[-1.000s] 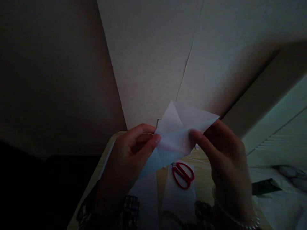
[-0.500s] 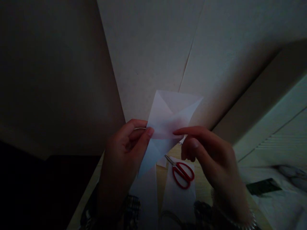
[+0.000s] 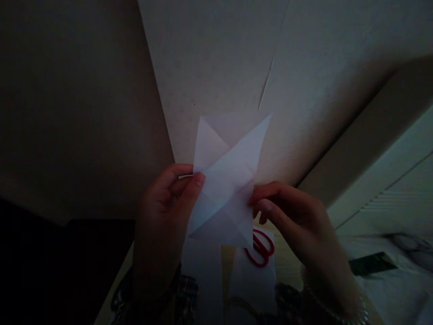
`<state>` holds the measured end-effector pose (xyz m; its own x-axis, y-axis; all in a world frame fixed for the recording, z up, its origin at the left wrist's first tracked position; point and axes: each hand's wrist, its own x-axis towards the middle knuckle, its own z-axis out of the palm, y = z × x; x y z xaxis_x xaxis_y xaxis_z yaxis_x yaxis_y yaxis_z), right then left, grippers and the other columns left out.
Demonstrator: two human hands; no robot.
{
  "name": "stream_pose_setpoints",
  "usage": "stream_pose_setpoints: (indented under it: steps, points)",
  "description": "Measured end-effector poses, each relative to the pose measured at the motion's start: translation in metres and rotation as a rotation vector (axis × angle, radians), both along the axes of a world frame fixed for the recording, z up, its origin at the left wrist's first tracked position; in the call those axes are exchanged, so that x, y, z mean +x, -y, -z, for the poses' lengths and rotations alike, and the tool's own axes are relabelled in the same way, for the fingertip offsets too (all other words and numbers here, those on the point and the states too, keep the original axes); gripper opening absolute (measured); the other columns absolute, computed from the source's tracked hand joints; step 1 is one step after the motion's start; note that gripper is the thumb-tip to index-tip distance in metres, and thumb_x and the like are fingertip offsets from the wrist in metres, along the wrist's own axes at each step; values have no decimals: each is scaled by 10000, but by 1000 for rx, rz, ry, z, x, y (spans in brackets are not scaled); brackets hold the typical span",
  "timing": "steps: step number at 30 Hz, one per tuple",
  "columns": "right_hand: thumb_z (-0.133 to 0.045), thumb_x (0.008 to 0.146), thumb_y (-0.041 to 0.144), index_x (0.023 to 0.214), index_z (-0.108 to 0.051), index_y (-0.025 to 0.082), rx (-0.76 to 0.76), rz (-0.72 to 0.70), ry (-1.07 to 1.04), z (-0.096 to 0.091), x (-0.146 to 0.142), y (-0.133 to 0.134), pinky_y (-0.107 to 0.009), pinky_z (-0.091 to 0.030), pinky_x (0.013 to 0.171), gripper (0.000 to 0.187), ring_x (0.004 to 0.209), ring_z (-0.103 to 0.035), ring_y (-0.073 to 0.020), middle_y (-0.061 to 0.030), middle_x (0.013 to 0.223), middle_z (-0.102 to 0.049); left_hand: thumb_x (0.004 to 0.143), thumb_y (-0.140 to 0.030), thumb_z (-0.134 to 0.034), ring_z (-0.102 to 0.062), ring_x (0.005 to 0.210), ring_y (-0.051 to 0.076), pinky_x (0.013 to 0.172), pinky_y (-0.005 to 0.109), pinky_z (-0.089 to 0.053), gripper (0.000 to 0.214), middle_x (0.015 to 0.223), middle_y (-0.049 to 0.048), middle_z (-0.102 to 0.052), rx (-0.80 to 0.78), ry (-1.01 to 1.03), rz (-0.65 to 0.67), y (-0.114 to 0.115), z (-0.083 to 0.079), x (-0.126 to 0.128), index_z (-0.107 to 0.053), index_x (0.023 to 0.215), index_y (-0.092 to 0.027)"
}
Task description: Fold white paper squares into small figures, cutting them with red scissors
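Note:
A folded sheet of white paper point(image 3: 230, 176) with diagonal creases is held up in the middle of the view. My left hand point(image 3: 165, 212) pinches its left edge, thumb in front and fingers behind. At the right edge is my right hand point(image 3: 287, 216), fingers bent, the index fingertip touching the paper and the thumb apart from it; it does not grip the sheet. Below, red-handled scissors point(image 3: 262, 253) lie on a white paper piece point(image 3: 252, 284); the sheet hides their blades.
Another white paper strip point(image 3: 203, 271) lies on the light wooden table point(image 3: 287, 253). A pale wall point(image 3: 216, 67) rises behind, with a dark panel point(image 3: 74, 113) at left. To the right, a dark green packet point(image 3: 372, 264) rests on a pale surface.
The lower flap has swung down and the sheet now lies fuller, covering the scissors' blades. The sheet and my left hand moved slightly left; my right fingertips shifted down to its right edge.

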<state>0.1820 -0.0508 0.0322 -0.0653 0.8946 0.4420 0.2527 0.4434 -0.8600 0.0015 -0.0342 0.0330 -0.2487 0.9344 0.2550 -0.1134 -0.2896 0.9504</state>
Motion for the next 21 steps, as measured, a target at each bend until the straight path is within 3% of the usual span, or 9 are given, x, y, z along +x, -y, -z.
stream_pose_setpoints:
  steps: [6,21]
  points:
    - [-761,798,105,853,-701,272,13,-46,-65,3,-2,-2,-91,-529,630,186,690,-676,-44,95,799,-734,761,-236,-787,-487,365,78,346,140,-424,63,509,-68,-613,-1,101,11,-2,-1,1,-735,729,-249]
    - [-624,912,56,949,-697,312,72,-67,-53,6,1,1,-123,-524,701,269,790,-628,-55,79,963,-721,708,-191,-785,-534,401,74,362,117,-408,94,500,-81,-609,-33,154,-9,1,-5,3,-706,715,-241]
